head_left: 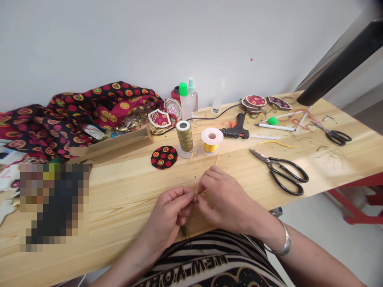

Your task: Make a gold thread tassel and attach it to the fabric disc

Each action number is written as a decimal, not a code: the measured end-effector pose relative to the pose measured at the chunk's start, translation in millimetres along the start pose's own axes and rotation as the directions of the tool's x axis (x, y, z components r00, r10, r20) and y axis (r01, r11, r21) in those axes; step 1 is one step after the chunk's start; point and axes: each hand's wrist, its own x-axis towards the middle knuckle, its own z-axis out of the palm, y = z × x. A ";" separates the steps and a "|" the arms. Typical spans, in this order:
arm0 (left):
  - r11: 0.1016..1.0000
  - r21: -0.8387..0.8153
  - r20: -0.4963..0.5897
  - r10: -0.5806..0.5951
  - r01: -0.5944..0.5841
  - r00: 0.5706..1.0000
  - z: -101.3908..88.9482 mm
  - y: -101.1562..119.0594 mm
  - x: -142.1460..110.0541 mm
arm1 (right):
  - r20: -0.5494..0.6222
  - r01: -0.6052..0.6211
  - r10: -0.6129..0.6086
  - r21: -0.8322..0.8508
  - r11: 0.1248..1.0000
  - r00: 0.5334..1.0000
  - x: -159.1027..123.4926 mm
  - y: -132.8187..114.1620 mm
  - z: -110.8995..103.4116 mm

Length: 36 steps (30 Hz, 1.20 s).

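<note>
My left hand (175,207) and my right hand (224,197) meet at the table's near edge, both closed in a pinch. Between their fingertips is a small bit of olive thread (196,194), mostly covered by the fingers. Dark thread ends (184,231) hang below my left hand. Just beyond the hands stand a cone of olive thread (184,137) and a white spool of yellow cord (212,139), its loose end trailing toward my right hand. A round patterned fabric disc (164,157) lies left of the cone.
Large black-handled scissors (281,169) lie to the right, smaller scissors (338,136) farther back. A black glue gun (237,128) rests behind the spool. Bottles (184,101) stand by the wall. Patterned fabric (60,119) and a cardboard tray (113,145) occupy the left.
</note>
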 end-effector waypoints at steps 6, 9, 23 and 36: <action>1.000 -0.023 0.010 0.020 -0.019 1.000 -0.3 -0.4 -0.4 | -0.064 -0.031 0.028 -0.054 0.998 0.998 -2.9 -2.6 4.9; 1.000 -0.008 0.033 0.014 -0.013 0.999 -2.8 -0.2 0.4 | -0.033 -0.082 0.087 0.131 0.988 0.996 -3.7 4.0 -1.5; 1.000 0.014 0.039 0.012 -0.013 0.999 -2.9 -0.2 -0.8 | 0.124 -0.173 0.132 0.421 0.890 0.983 0.3 7.6 -3.7; 0.999 -0.051 0.024 -0.010 0.011 1.000 -2.2 -0.5 0.9 | -0.078 -0.071 0.079 0.095 0.993 0.994 -5.1 4.3 7.0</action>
